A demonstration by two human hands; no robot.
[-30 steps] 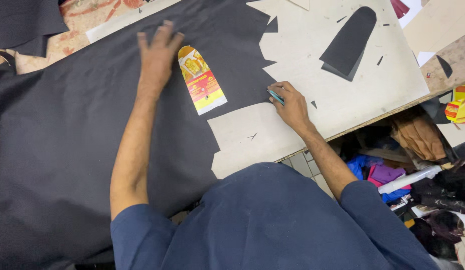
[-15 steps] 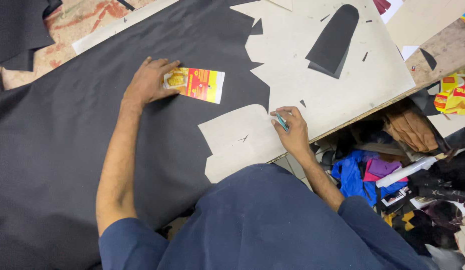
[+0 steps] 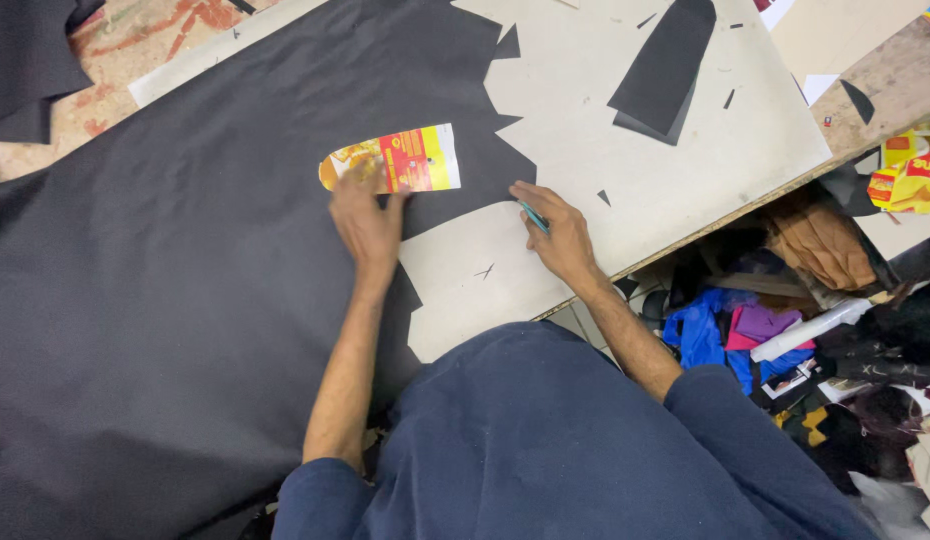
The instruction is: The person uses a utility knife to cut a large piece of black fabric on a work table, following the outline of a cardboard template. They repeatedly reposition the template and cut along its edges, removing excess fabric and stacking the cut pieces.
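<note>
Shifted since half a second ago: template [image 3: 390, 160] further right along the cloth, toward the cut edge; left hand [image 3: 367, 222] carried with it; right hand [image 3: 555, 230] moved up off the table edge to the notch in the cloth. Template: printed card, red and yellow, rounded at one end, flat on black cloth [image 3: 185, 300]. Long axis nearly level across the view, rounded end left, square end right, tilted slightly up to the right. Position: just beyond the left fingertips, away from the body; left hand nearer, touching its lower edge; right hand near but apart, off the square end. Left hand: open, fingers spread, pressing card and cloth, gripping nothing. Right hand: loosely closed on a thin teal tool [image 3: 533, 216], tip toward the cloth edge, heel on the bare board [image 3: 685, 180]. Black cut piece [image 3: 665, 70] well apart, far side of the board.
</note>
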